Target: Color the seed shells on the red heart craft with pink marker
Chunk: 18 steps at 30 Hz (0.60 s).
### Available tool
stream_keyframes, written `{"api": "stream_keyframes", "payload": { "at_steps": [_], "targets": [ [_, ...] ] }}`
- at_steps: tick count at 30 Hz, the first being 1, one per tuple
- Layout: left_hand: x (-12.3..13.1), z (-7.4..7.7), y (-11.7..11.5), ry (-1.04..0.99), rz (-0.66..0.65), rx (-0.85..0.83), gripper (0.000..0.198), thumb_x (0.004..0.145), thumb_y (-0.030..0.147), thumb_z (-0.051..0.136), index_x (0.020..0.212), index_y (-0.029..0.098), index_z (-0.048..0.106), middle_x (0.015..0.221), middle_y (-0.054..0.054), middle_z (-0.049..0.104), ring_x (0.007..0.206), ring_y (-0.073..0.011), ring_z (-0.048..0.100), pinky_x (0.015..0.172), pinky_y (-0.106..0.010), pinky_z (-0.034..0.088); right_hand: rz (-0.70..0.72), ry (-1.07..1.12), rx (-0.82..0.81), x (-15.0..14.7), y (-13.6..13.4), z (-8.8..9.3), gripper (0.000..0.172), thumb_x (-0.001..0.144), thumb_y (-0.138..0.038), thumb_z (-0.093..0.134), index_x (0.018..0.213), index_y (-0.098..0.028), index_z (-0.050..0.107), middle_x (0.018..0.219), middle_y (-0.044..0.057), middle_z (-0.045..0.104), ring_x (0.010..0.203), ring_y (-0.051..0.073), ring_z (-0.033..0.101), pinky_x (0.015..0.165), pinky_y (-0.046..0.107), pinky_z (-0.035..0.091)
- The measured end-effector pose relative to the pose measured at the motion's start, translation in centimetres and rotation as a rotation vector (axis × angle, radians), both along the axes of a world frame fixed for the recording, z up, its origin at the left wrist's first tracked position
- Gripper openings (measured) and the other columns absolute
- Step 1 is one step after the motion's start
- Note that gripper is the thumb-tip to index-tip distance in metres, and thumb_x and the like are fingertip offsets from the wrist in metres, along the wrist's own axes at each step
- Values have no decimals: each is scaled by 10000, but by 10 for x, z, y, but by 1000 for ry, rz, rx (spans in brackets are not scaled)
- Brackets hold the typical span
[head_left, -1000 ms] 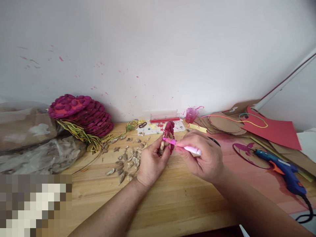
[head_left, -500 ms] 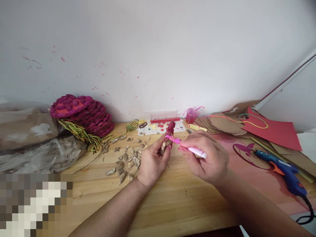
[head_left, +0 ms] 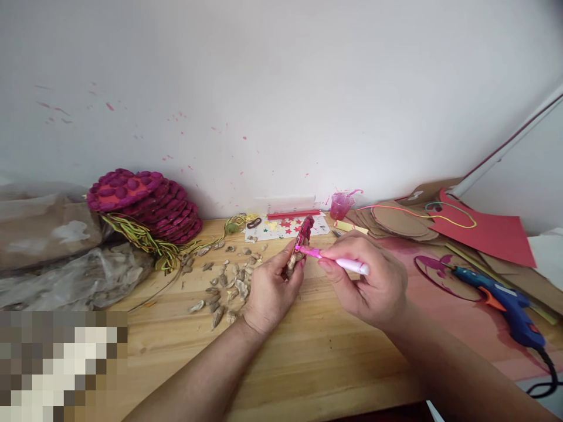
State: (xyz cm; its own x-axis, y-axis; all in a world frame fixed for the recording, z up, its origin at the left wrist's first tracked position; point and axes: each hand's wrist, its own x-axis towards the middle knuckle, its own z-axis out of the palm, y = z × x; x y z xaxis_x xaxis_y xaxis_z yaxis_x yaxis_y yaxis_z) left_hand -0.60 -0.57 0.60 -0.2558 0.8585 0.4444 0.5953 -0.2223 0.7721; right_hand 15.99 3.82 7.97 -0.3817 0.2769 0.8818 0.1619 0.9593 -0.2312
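Pinched in my left hand (head_left: 277, 286) is a piece covered in peanut shells (head_left: 303, 234), seen nearly edge-on; its upper part is dark magenta, its lower part still shell-coloured. My right hand (head_left: 369, 278) grips a paintbrush with a white handle (head_left: 349, 265) and a pink-stained front end. The brush tip touches the edge of the shell piece just above my left thumb. Loose peanut shells (head_left: 224, 287) lie on the wooden table (head_left: 281, 363) left of my left hand.
At the left stand a stack of magenta shell-covered discs (head_left: 145, 202), yellow-green cords (head_left: 162, 240) and bags (head_left: 70, 269). Behind my hands are a star-patterned sheet (head_left: 281, 227) and a cup of pink paint (head_left: 342, 205). Cardboard discs (head_left: 400, 220), red paper (head_left: 488, 228) and a blue glue gun (head_left: 505, 305) lie right.
The brush tip has shifted slightly down along the edge of the shell piece, and the piece has turned a little more edge-on. Both hands keep their grips.
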Motion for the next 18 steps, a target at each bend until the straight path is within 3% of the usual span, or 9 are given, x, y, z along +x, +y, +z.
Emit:
{"api": "stream_keyframes", "payload": {
  "at_steps": [10, 15, 18],
  "targets": [
    [0, -5, 1, -41, -43, 27, 376, 911, 258, 623, 1271, 181, 697, 789, 3, 705, 594, -101, 556, 599, -193, 434, -61, 52, -51, 1, 1, -2, 187, 876, -105, 694, 1005, -229, 640, 841, 8, 740, 714, 144, 682, 667, 285, 567],
    [0, -5, 1, -1, -17, 28, 284, 908, 247, 616, 1147, 162, 743, 658, 35, 607, 540, -90, 487, 562, -185, 403, -50, 46, -74, 2, 0, -4, 151, 888, -163, 713, 1002, -222, 634, 846, 23, 739, 715, 148, 688, 651, 281, 562],
    [-1, -5, 1, 28, -13, 45, 334, 907, 239, 617, 1214, 161, 724, 663, 34, 610, 550, -91, 504, 577, -186, 413, -59, 37, -71, 2, 1, -5, 156, 885, -169, 724, 998, -217, 628, 836, 13, 735, 699, 130, 685, 639, 253, 552]
  ]
}}
